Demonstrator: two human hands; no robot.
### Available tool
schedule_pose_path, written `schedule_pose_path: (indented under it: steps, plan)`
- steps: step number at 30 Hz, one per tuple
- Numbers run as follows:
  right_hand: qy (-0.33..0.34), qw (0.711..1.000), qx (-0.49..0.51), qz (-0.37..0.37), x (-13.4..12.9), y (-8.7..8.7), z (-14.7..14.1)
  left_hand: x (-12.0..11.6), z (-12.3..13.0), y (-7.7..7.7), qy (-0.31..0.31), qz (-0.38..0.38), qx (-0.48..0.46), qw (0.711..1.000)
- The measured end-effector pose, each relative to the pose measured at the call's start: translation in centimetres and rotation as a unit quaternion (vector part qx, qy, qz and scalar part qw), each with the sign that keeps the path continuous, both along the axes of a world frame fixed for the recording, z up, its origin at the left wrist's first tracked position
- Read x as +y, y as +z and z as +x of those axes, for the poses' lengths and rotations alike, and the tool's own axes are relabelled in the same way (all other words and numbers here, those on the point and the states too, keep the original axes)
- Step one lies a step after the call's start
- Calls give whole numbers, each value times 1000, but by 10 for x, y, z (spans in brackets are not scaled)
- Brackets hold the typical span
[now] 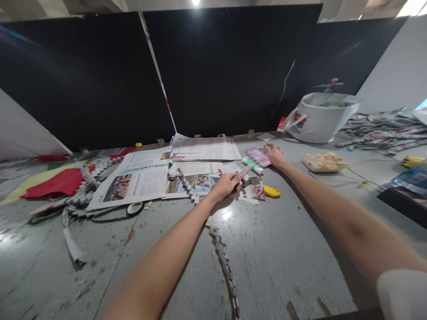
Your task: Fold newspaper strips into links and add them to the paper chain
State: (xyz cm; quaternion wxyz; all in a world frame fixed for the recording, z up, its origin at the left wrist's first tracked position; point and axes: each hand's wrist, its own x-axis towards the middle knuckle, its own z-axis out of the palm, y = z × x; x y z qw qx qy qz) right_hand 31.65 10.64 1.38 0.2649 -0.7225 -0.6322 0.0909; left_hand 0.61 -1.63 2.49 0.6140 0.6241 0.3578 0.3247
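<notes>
Left fingers [234, 178]: pinching a flat paper strip [246, 170].
Right fingers [268, 149]: at a glossy phone [260, 157]; grip unclear to me.
Paper chain [219, 246]: zigzag.

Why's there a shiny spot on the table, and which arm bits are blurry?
Head view: glare on the grey table, probably from the bright light above; head view: left forearm blurs toward the bottom edge, right forearm toward the right edge; head view: left hand looks sharper.
</notes>
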Motion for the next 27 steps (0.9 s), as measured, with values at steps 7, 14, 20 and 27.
schedule_pose_path:
  steps: [7,14,20,27]
  plan:
    - [14,999,-31,-18,5,-3,4,0,1,0,6,-1,-2,1000]
    - [89,990,-107,-22,31,5,-23,1,2,-5,-1,-9,-13,1000]
    - [110,987,-96,61,29,5,-19,1,3,-4,-2,-15,-15,1000]
    - [63,994,-38,81,7,-15,14,-3,2,3,-4,-13,-11,1000]
